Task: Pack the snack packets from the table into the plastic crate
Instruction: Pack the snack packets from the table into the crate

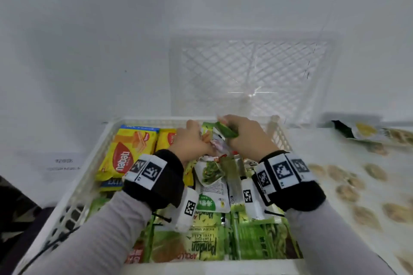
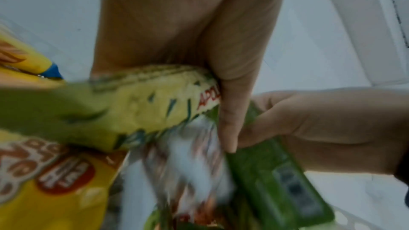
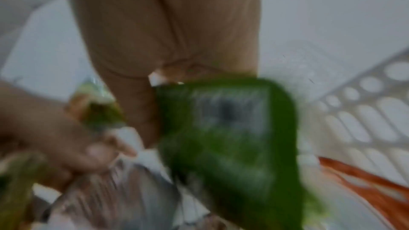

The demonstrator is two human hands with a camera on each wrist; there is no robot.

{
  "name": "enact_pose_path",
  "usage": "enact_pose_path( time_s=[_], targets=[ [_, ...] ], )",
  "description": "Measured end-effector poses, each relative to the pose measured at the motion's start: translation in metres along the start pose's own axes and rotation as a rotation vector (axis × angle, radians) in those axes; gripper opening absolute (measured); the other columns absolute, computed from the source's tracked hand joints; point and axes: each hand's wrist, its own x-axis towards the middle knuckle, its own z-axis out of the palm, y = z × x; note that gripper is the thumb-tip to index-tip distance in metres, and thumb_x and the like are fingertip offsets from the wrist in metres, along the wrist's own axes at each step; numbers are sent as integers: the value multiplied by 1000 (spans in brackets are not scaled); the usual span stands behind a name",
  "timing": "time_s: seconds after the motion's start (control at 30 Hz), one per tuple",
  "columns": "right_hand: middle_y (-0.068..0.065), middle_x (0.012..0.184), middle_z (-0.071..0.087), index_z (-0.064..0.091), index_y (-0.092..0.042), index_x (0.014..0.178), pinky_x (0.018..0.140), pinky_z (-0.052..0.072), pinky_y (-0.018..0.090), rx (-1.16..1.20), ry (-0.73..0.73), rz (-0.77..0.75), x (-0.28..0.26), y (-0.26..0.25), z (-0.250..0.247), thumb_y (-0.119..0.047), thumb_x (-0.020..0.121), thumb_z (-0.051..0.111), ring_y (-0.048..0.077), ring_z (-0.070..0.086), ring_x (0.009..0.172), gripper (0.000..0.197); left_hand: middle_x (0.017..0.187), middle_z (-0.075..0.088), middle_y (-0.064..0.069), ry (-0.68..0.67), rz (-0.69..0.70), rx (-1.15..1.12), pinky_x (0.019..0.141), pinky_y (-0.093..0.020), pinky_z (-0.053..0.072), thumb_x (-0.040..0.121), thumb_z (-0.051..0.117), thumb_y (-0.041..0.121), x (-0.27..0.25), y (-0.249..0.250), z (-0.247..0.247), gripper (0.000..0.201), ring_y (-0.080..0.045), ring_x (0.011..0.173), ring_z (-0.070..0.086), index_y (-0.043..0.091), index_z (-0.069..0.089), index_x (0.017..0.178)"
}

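The white plastic crate [image 1: 89,163] sits in front of me, packed with several snack packets. Both hands hover over its far end. My left hand [image 1: 193,138] grips a yellow-green Apollo packet [image 2: 155,104] against its palm. My right hand [image 1: 243,136] pinches a dark green packet [image 1: 225,130] by its top edge; the same green packet [image 3: 232,137] fills the blurred right wrist view. Between the hands stands a white and brown packet [image 2: 188,155]. Yellow Nabati packs [image 1: 127,156] lie at the crate's far left and green Pandan packs [image 1: 201,245] at its near end.
A second white lattice crate [image 1: 252,73] stands behind, against the wall. On the patterned tablecloth [image 1: 357,185] to the right lies one more snack packet [image 1: 375,131]. A printed paper sheet [image 1: 64,165] lies left of the crate. An orange-red packet [image 3: 365,181] leans on the crate wall.
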Motion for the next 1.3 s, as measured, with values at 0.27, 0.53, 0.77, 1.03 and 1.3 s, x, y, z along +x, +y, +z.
enact_pose_path(
  time_s=[0.27,0.53,0.77,1.03,1.3],
  targets=[
    [-9,120,54,48,-36,129,81,42,17,335,42,-6,-2,22,18,-43,79,70,7,51,111,55,146,31,-17,-28,104,190,105,-43,37,68,78,48,7,-11,-22,109,-31,133,33,15,12,147],
    [-8,81,57,61,-32,84,61,44,20,212,132,-84,0,31,23,-34,76,74,5,51,67,16,128,51,-9,49,123,158,84,-27,40,88,59,43,6,-21,-30,54,-22,112,51,15,43,132],
    [-11,79,56,62,-38,66,62,39,19,142,70,-149,0,31,26,-13,75,70,-1,46,59,27,91,53,2,145,148,-11,77,-28,43,91,59,30,4,-18,-19,42,-18,91,54,14,45,127],
    [-11,71,58,61,-39,84,51,32,11,97,9,-167,-3,25,28,-38,77,72,-5,47,50,13,122,56,-10,-26,70,-286,93,-39,51,85,67,24,7,-15,-15,71,-22,104,60,17,25,142],
    [-9,74,59,59,-26,94,67,49,32,61,99,-97,-2,25,30,-39,87,60,7,54,64,14,108,65,-14,-20,129,-330,92,-44,51,78,70,2,6,-18,-2,72,-27,98,64,17,31,137]
  ],
)
